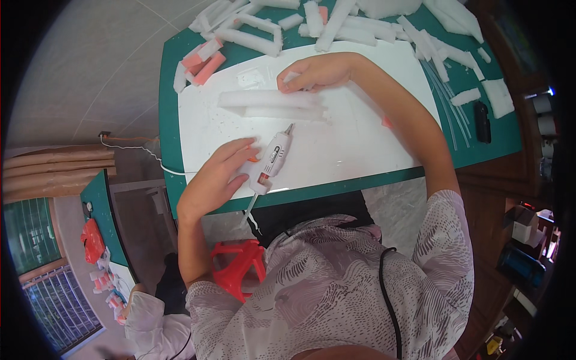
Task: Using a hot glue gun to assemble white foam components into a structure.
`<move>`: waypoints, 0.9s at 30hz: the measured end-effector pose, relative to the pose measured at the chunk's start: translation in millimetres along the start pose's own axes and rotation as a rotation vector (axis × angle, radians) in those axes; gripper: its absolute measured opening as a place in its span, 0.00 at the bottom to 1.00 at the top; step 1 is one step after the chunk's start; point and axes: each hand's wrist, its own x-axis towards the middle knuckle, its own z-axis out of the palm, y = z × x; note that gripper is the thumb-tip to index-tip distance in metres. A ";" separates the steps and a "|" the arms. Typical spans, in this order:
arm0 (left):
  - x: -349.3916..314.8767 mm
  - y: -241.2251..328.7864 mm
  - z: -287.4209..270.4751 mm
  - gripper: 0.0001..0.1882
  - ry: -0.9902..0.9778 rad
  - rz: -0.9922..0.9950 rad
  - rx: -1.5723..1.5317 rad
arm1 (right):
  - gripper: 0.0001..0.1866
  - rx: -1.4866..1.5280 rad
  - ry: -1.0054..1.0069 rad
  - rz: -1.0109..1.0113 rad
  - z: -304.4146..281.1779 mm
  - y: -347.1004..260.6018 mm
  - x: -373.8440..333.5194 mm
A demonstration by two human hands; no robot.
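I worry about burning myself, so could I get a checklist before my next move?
1. Glue supply: ok; a thin translucent glue stick protrudes from the rear of the white plastic glue gun.
2. Gun grip: cannot tell; the bare left hand is beside it, handle hidden.
3. Bare right hand away from the tapered grey nozzle: ok; the long white foam assembly lies between.
4. Small whitish foam piece held: ok, in the right fingers.
5. Nozzle heat: cannot tell.
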 end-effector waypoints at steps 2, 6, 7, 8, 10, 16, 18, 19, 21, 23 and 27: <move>2.9 4.1 -3.4 0.29 0.030 0.011 0.012 | 0.22 -0.013 -0.034 0.000 -3.2 3.9 1.2; -1.6 3.5 1.0 0.29 -0.004 -0.002 0.031 | 0.22 -0.017 -0.069 -0.004 -5.3 6.6 5.8; -3.0 3.6 2.9 0.29 0.000 -0.013 0.036 | 0.22 -0.032 -0.066 -0.016 -5.1 6.5 6.2; -3.5 2.9 4.7 0.29 0.003 -0.024 0.041 | 0.22 -0.045 -0.063 -0.028 -4.8 6.4 6.1; -3.7 -1.7 10.6 0.28 0.012 -0.037 0.083 | 0.21 -0.059 -0.033 -0.018 -2.8 4.2 5.2; -2.2 -2.7 7.3 0.26 0.070 -0.001 0.155 | 0.22 -0.081 -0.007 -0.014 -1.9 4.3 2.4; -1.3 -1.5 0.8 0.25 0.101 0.030 0.099 | 0.23 -0.056 -0.017 -0.038 -1.4 3.5 1.5; 2.3 -2.3 -3.2 0.25 0.206 0.056 0.075 | 0.22 -0.067 -0.022 -0.038 -1.3 1.9 1.8; 19.8 -0.7 -8.6 0.23 0.397 0.129 0.149 | 0.22 -0.082 -0.031 -0.037 -1.7 -0.1 3.3; 49.1 6.7 -9.2 0.22 0.427 0.177 0.249 | 0.21 -0.173 -0.107 -0.052 -5.5 1.2 4.6; 78.4 2.2 -5.9 0.23 0.341 0.165 0.236 | 0.19 -0.135 -0.062 -0.058 1.9 1.8 0.4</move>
